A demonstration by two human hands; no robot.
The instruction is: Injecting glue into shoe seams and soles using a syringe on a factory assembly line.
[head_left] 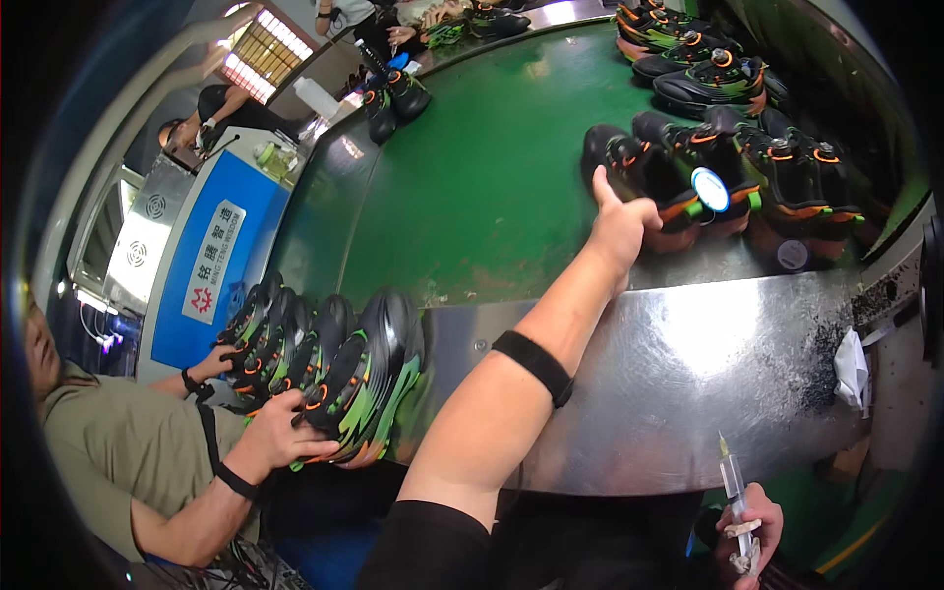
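In the head view, read as a clock from its middle, a green work surface fills the stretch from 11 to 2 o'clock, bordered nearer the wearer by a shiny, scuffed metal edge. At 2 o'clock the left hand reaches a black shoe, one finger against it; whether it grips I cannot tell, since its other fingers are mostly hidden. More dark shoes stand beyond. At 4 o'clock, the right hand is closed around a syringe, tip upward. White crumpled paper hangs just past 3. At 8, a co-worker handles a row of shoes. A blue panel stands at 9, a barred window at 11.
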